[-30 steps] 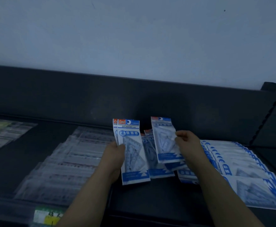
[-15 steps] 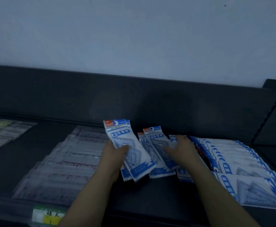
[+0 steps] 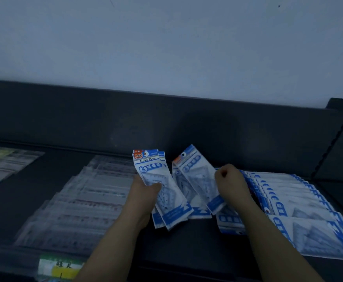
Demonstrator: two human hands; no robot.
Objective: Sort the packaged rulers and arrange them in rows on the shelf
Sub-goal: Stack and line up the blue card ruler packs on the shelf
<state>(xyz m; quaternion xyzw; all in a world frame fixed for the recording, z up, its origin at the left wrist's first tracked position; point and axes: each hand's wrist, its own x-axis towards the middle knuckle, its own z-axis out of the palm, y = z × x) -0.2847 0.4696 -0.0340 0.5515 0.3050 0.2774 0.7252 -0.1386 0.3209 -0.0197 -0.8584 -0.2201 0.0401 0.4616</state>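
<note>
— Where the dark shelf (image 3: 197, 245) carries stock, what lies on it?
— Glossy blue-and-white packets (image 3: 301, 202) overlap in a row at right; clear sleeves (image 3: 89, 200) lie at left.
— And the hands?
— The left hand (image 3: 144, 194) grips a flat stack (image 3: 152, 169), thumb across its front; the right hand (image 3: 232, 184) pinches one tilted packet (image 3: 195, 171), fingers curled.

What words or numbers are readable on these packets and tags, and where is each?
"GEOMETRIC": top of the front packet in the left hand.
"2": in the blue circle below it, same packet.
The red badge at that packet's corner: too blurred.
The tilted packet in the right hand: print blurred.
The yellow shelf tag: handwritten marks, unreadable.
</note>
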